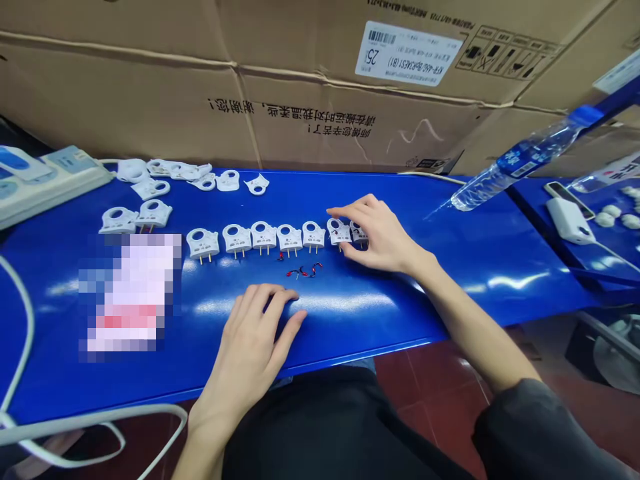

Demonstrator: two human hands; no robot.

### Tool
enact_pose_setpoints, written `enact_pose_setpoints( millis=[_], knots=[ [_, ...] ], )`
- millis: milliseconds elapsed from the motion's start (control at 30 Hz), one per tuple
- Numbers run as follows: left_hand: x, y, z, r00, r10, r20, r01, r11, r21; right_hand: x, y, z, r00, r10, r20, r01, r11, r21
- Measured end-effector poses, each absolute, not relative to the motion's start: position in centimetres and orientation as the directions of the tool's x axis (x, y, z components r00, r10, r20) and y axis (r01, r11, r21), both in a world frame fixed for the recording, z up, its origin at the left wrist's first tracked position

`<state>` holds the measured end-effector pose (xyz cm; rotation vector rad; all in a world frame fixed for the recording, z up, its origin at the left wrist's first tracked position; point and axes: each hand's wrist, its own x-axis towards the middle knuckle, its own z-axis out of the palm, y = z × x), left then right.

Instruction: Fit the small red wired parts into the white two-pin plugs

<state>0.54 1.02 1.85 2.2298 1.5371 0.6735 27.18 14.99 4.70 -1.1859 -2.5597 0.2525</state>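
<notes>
A row of white plug halves with brass pins (263, 237) lies across the blue table (475, 253). My right hand (380, 230) rests at the row's right end, fingers curled over the last white plug piece (358, 233), thumb below it. My left hand (253, 340) lies flat on the table near the front edge, fingers spread, holding nothing. Small red and black wire parts (303, 271) sit between the two hands. More white plug shells (187, 175) lie scattered at the back left.
Large cardboard boxes (320, 87) wall off the back. A plastic water bottle (515, 163) leans at the right. A white charger (569, 220) and phone lie on a second blue surface. A white power strip (45, 183) and cable (20, 347) are at the left.
</notes>
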Motion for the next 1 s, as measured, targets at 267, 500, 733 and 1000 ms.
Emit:
enact_pose_setpoints(
  millis=[267, 500, 733, 1000],
  knots=[
    [0.6, 1.0, 1.8, 0.304, 0.935, 0.182, 0.774, -0.354, 0.525, 26.6, 15.2, 3.7, -0.632, 0.763, 0.135, 0.735, 0.646, -0.206],
    [0.5, 1.1, 1.8, 0.307, 0.932, 0.194, 0.769, -0.363, 0.525, 25.8, 14.8, 4.0, -0.621, 0.764, 0.176, 0.724, 0.645, -0.245],
    [0.5, 1.0, 1.8, 0.295, 0.937, 0.186, 0.779, -0.348, 0.522, 24.1, 14.6, 2.8, -0.682, 0.702, 0.206, 0.65, 0.711, -0.269],
    [0.6, 1.0, 1.7, 0.3, 0.934, 0.193, 0.773, -0.357, 0.525, 23.7, 14.5, 2.6, -0.673, 0.71, 0.207, 0.643, 0.7, -0.309]
  ],
)
